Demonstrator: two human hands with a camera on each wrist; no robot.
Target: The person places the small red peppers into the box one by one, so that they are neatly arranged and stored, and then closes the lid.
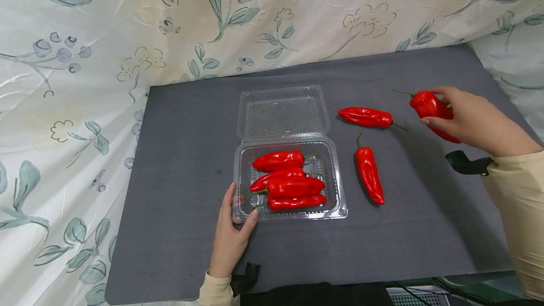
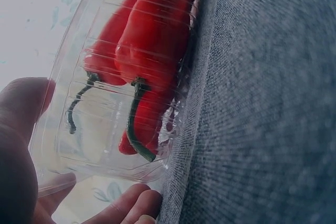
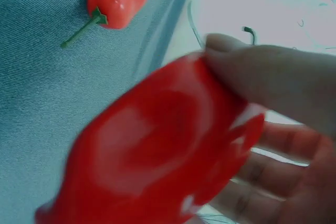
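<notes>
My left hand [image 1: 232, 235] grips the front left corner of a clear plastic clamshell container [image 1: 340, 192], thumb at the front rim and fingers along the left side. Its lid [image 1: 282, 113] lies folded back behind it. Inside are several red peppers [image 1: 296, 186] with green stems, laid crosswise and partly stacked; the left wrist view shows a pepper [image 2: 157, 35] through the clear wall. At the right, my right hand [image 1: 471, 119] holds another red pepper [image 1: 427, 105] between thumb and fingers, stem pointing left. In the right wrist view this pepper [image 3: 147, 135] fills the foreground.
Two loose red peppers lie right of the container: one crosswise [image 1: 366, 117] beside the lid, one lengthwise [image 1: 369, 174] nearer me. Grey cloth [image 1: 182, 169] covers the table. A leaf-patterned curtain [image 1: 255, 18] hangs along the back and left. Cables [image 1: 446, 287] show below the front edge.
</notes>
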